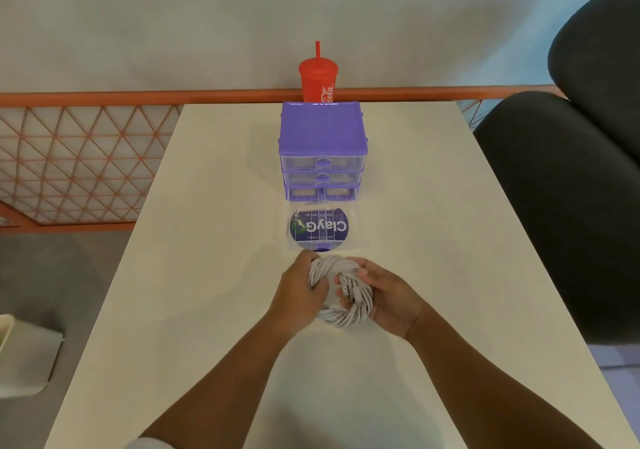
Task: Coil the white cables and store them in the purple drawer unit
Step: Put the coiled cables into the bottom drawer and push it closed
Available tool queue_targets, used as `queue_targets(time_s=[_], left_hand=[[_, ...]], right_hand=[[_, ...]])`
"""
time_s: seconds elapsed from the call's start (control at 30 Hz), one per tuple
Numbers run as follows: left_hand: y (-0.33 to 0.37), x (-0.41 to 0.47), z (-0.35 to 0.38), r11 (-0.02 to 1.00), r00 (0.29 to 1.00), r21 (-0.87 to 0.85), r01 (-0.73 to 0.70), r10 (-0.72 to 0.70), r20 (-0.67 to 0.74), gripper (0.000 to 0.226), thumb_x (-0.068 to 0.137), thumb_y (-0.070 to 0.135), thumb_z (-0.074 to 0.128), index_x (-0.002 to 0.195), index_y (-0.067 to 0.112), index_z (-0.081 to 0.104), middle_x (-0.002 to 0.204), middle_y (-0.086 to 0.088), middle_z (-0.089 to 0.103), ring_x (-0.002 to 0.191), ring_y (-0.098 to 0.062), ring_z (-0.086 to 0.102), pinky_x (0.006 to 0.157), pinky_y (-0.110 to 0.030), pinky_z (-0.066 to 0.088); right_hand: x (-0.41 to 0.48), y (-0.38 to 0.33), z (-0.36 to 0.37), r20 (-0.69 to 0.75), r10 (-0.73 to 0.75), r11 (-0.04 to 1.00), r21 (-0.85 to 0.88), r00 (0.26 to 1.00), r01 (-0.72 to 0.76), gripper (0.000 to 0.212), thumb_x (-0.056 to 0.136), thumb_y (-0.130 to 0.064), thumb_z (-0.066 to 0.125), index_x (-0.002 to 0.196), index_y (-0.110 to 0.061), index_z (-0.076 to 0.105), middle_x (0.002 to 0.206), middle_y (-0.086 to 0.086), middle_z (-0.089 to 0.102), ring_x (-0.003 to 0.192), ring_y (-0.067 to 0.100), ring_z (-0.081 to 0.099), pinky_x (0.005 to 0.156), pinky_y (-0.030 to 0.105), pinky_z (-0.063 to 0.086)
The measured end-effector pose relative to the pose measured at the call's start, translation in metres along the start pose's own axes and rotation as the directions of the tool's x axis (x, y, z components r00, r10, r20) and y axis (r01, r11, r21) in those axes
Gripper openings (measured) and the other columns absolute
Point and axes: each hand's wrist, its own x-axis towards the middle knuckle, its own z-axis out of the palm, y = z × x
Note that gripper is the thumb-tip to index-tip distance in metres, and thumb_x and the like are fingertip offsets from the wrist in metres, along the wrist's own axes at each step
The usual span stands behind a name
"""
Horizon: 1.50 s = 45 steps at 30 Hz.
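Observation:
A thick ring of coiled white cable (pixel 341 313) is held above the table between both hands. My left hand (pixel 294 292) grips its left side, and my right hand (pixel 384 299) grips its right side with fingers through the loop. Just beyond the hands, the clear bottom drawer (pixel 356 227) is pulled out of the purple drawer unit (pixel 322 130) and holds a round blue-labelled item (pixel 319 228). The unit's two upper clear drawers are pushed in.
A red cup with a straw (pixel 318 79) stands behind the unit at the far edge of the white table (pixel 207 310). A black chair (pixel 568 189) sits to the right. An orange mesh railing (pixel 69 164) runs on the left, a cream bin (pixel 20 355) below it.

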Motion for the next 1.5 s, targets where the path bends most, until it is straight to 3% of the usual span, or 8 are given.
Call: queue_targets(time_s=[0.17, 0.23, 0.37, 0.5, 0.73, 1.1, 1.33, 1.5], left_hand=[[0.029, 0.044, -0.024, 0.955, 0.991, -0.268, 0.13, -0.118, 0.059, 0.024, 0.082, -0.004, 0.059, 0.102, 0.009, 0.061, 0.073, 0.004, 0.062, 0.064, -0.01, 0.057, 0.057, -0.011, 0.046], [0.038, 0.057, -0.037, 0.834, 0.964, -0.494, 0.247, -0.158, 0.215, 0.01, 0.087, 0.003, 0.057, 0.092, 0.008, 0.064, 0.062, 0.005, 0.066, 0.057, -0.008, 0.061, 0.052, -0.014, 0.047], [0.029, 0.09, -0.053, 0.595, 0.914, -0.694, 0.405, -0.238, 0.329, 0.022, 0.093, 0.011, 0.047, 0.102, 0.001, 0.065, 0.094, -0.012, 0.072, 0.086, -0.021, 0.069, 0.076, -0.03, 0.056], [0.016, 0.116, -0.055, 0.605, 0.928, -0.705, 0.372, -0.254, 0.271, 0.018, 0.092, 0.003, 0.048, 0.099, 0.003, 0.065, 0.088, -0.007, 0.072, 0.084, -0.021, 0.067, 0.08, -0.032, 0.054], [0.011, 0.14, -0.037, 0.691, 0.913, -0.628, 0.358, -0.4, 0.08, 0.02, 0.089, -0.002, 0.054, 0.107, 0.001, 0.062, 0.077, -0.005, 0.062, 0.058, -0.008, 0.061, 0.057, -0.019, 0.049], [0.002, 0.148, -0.007, 0.869, 0.876, -0.375, 0.322, -0.424, -0.23, 0.019, 0.09, 0.005, 0.052, 0.099, 0.016, 0.065, 0.088, -0.004, 0.065, 0.079, -0.021, 0.062, 0.062, -0.02, 0.047], [-0.005, 0.152, 0.015, 0.922, 0.856, -0.209, 0.327, -0.382, -0.347, 0.028, 0.091, 0.005, 0.045, 0.113, 0.011, 0.06, 0.102, -0.006, 0.064, 0.084, -0.019, 0.056, 0.073, -0.024, 0.044], [-0.011, 0.157, 0.024, 0.912, 0.827, -0.193, 0.362, -0.41, -0.386, 0.026, 0.089, 0.002, 0.042, 0.107, 0.009, 0.061, 0.102, -0.01, 0.065, 0.082, -0.021, 0.055, 0.073, -0.027, 0.044]], right_hand=[[0.03, -0.028, 0.011, -0.007, -0.054, 0.98, 0.19, 0.999, 0.054, 0.072, 0.046, -0.022, 0.09, 0.107, -0.002, 0.057, 0.089, 0.02, 0.065, 0.068, 0.026, 0.066, 0.064, 0.034, 0.057], [0.044, -0.041, 0.014, -0.027, -0.053, 0.988, 0.141, 0.998, 0.057, 0.074, 0.047, -0.024, 0.09, 0.108, 0.001, 0.057, 0.089, 0.021, 0.062, 0.066, 0.024, 0.063, 0.063, 0.032, 0.056], [0.066, -0.067, 0.022, -0.102, -0.04, 0.999, -0.029, 0.994, 0.038, 0.063, 0.068, -0.027, 0.073, 0.118, 0.006, 0.054, 0.111, 0.026, 0.058, 0.093, 0.034, 0.058, 0.08, 0.039, 0.051], [0.091, -0.084, 0.022, -0.205, -0.003, 0.998, -0.057, 0.979, -0.009, 0.026, 0.092, -0.014, 0.045, 0.108, 0.0, 0.059, 0.08, 0.014, 0.067, 0.061, 0.019, 0.063, 0.058, 0.027, 0.053], [0.126, -0.084, 0.015, -0.381, 0.041, 0.999, -0.015, 0.924, -0.05, 0.018, 0.093, -0.014, 0.049, 0.097, -0.001, 0.061, 0.064, 0.011, 0.064, 0.049, 0.016, 0.06, 0.05, 0.026, 0.051], [0.15, -0.065, 0.015, -0.558, -0.078, 0.959, -0.268, 0.826, -0.091, 0.028, 0.096, -0.015, 0.043, 0.111, 0.001, 0.06, 0.08, 0.013, 0.065, 0.064, 0.022, 0.062, 0.061, 0.034, 0.053], [0.156, -0.059, 0.024, -0.603, -0.278, 0.824, -0.55, 0.748, -0.138, 0.024, 0.094, -0.01, 0.039, 0.104, -0.004, 0.06, 0.097, 0.015, 0.064, 0.094, 0.032, 0.062, 0.081, 0.038, 0.052], [0.168, -0.054, 0.02, -0.578, -0.33, 0.665, -0.703, 0.746, -0.252, 0.029, 0.096, -0.013, 0.033, 0.11, -0.002, 0.056, 0.106, 0.015, 0.06, 0.084, 0.02, 0.05, 0.077, 0.029, 0.042]])
